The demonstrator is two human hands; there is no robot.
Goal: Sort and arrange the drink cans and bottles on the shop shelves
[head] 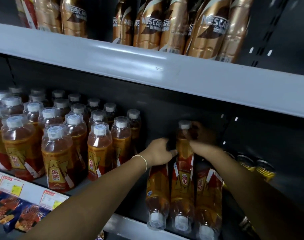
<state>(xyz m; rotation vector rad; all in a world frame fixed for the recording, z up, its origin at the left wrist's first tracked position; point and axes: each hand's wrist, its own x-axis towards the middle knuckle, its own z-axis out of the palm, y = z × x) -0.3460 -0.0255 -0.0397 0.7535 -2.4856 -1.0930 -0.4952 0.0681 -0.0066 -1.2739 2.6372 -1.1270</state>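
Far right on shelf (127, 224): left hand (158, 151) and right hand (201, 134) both clasp upright bottle (184, 153), probably to steady it.

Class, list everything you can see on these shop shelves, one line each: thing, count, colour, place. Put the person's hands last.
coffee bottles: about ten, gold-brown, upper shelf
standing bottles: over twenty, orange with white caps, middle shelf, left
lying bottles: three, orange, on their sides, caps toward the camera
upright bottle: one, orange, behind the lying ones
cans: about three, yellow, middle shelf, right
price tags: about three, white and yellow, shelf edge, left
snack packets: several, blue and orange, lower left
shelves: two, grey
left hand: grips the upright bottle's left side
right hand: blurred, grips its upper part
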